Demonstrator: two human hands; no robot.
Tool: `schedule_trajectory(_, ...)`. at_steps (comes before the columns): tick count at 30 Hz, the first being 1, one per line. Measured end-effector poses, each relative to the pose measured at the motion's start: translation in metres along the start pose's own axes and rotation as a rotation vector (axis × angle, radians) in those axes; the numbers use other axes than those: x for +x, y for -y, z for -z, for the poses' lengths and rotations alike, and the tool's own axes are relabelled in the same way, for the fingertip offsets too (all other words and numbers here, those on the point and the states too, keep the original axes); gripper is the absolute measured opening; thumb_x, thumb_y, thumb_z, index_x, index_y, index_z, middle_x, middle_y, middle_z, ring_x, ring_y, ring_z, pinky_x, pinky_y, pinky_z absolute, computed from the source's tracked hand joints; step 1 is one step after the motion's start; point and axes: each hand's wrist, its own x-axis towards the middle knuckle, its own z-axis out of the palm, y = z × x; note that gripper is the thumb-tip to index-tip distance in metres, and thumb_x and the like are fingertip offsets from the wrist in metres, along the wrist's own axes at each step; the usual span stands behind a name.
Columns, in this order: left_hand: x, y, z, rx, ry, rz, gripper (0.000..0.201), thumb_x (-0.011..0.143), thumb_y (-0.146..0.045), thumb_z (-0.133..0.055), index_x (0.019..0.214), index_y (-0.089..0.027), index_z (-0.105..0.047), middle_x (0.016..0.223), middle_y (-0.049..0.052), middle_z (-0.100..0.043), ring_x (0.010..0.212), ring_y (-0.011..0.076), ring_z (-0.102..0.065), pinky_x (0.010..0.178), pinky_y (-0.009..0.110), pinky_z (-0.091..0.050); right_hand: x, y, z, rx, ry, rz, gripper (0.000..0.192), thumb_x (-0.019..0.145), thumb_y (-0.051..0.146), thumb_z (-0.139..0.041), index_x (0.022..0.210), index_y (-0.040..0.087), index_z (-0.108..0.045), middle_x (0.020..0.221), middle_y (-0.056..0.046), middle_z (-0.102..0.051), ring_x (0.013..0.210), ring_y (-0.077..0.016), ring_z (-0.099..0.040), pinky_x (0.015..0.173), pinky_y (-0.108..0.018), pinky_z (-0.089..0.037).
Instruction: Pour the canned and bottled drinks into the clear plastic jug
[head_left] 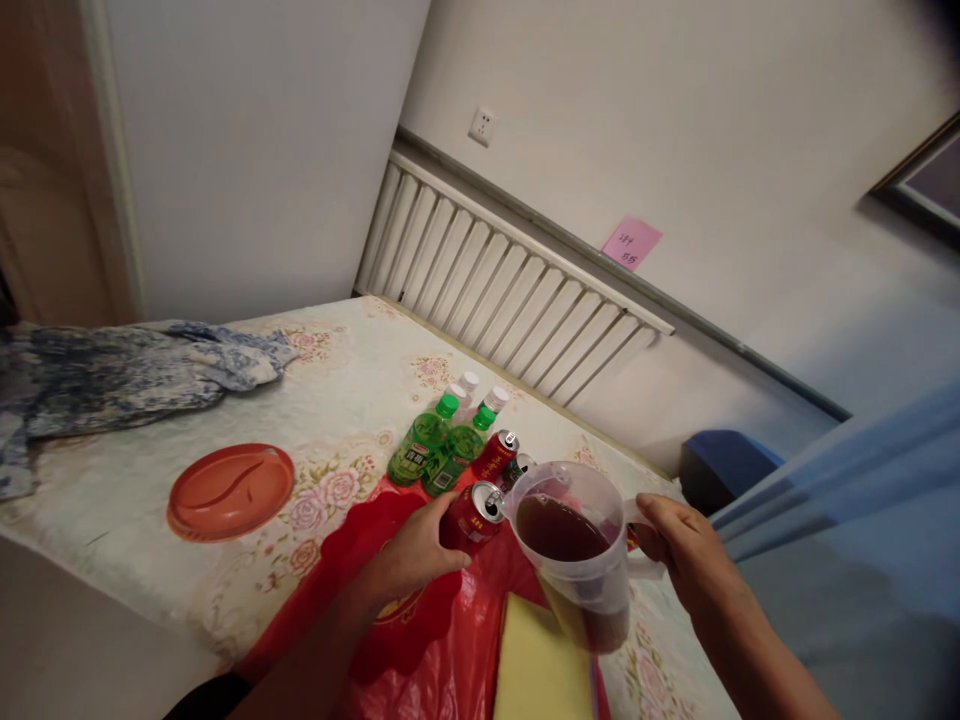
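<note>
Left hand wraps around a red can, fingers curled on its body. Can is tipped on its side, opened top facing the rim of a clear plastic jug; can mouth sits just at the jug's edge. Jug holds dark brown liquid, roughly half full, and leans slightly.

Right hand is closed on the jug's handle at the jug's right side, thumb on top.

Both can and jug are held above the near right part of the bench, which carries a pale floral cover. Beneath them: a red plastic bag spread on the bench, with a yellow flat object lying on it, just under the jug.

Behind the held can: a second red can upright, a further can top partly hidden by the jug, two green bottles with green caps, and two bottles with white caps behind those. All stand close together.

Left on the bench: an orange-red plate, well apart from the bottles. Far left: crumpled blue-and-white cloth. White radiator runs along the wall behind the bench; pink sticky note above it.
</note>
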Motion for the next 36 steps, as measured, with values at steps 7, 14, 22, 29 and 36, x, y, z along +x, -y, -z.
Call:
schedule_trajectory(7, 0.001, 0.001, -0.001, 0.032, 0.003, 0.009, 0.076, 0.064, -0.017, -0.064, 0.136, -0.031, -0.043, 0.132, 0.000, -0.064, 0.117, 0.0204, -0.061, 0.095, 0.025, -0.047, 0.002, 0.001, 0.001, -0.036, 0.027, 0.008, 0.054, 0.078, 0.061, -0.061, 0.052, 0.023, -0.032, 0.050, 0.007, -0.028, 0.049, -0.0082, -0.022, 0.048, -0.025, -0.018)
schedule_trajectory(14, -0.002, -0.007, 0.001, 0.105, 0.023, 0.046, 0.071, 0.066, -0.019, -0.061, 0.134, -0.033, -0.046, 0.133, -0.001, -0.063, 0.118, 0.0220, -0.061, 0.092, 0.025, -0.048, 0.002, 0.005, 0.000, -0.088, 0.027, -0.016, 0.055, 0.075, 0.064, -0.059, 0.050, 0.024, -0.031, 0.047, 0.007, -0.029, 0.046, -0.0081, -0.023, 0.047, -0.026, -0.018)
schedule_trajectory(22, 0.000, -0.002, -0.001, 0.078, 0.000, 0.009, 0.063, 0.064, -0.020, -0.063, 0.126, -0.030, -0.051, 0.128, -0.001, -0.066, 0.111, 0.0206, -0.064, 0.088, 0.024, -0.049, 0.003, 0.012, -0.003, -0.154, 0.001, -0.017, 0.054, 0.072, 0.065, -0.057, 0.047, 0.024, -0.032, 0.044, 0.006, -0.030, 0.045, -0.0079, -0.023, 0.047, -0.026, -0.018)
schedule_trajectory(29, 0.000, -0.004, 0.000, 0.073, -0.003, 0.032, 0.066, 0.064, -0.020, -0.063, 0.127, -0.030, -0.051, 0.126, -0.001, -0.067, 0.108, 0.0195, -0.065, 0.086, 0.022, -0.050, 0.003, 0.011, -0.002, -0.199, 0.005, -0.006, 0.052, 0.074, 0.062, -0.056, 0.048, 0.024, -0.032, 0.044, 0.006, -0.031, 0.045, -0.0084, -0.024, 0.048, -0.027, -0.018)
schedule_trajectory(36, 0.000, -0.002, -0.001, 0.060, -0.007, 0.037, 0.066, 0.064, -0.020, -0.064, 0.127, -0.031, -0.051, 0.126, 0.000, -0.067, 0.109, 0.0194, -0.065, 0.086, 0.021, -0.049, 0.003, 0.013, -0.002, -0.210, 0.016, -0.016, 0.051, 0.074, 0.062, -0.054, 0.049, 0.024, -0.031, 0.046, 0.007, -0.029, 0.046, -0.0084, -0.023, 0.049, -0.027, -0.018)
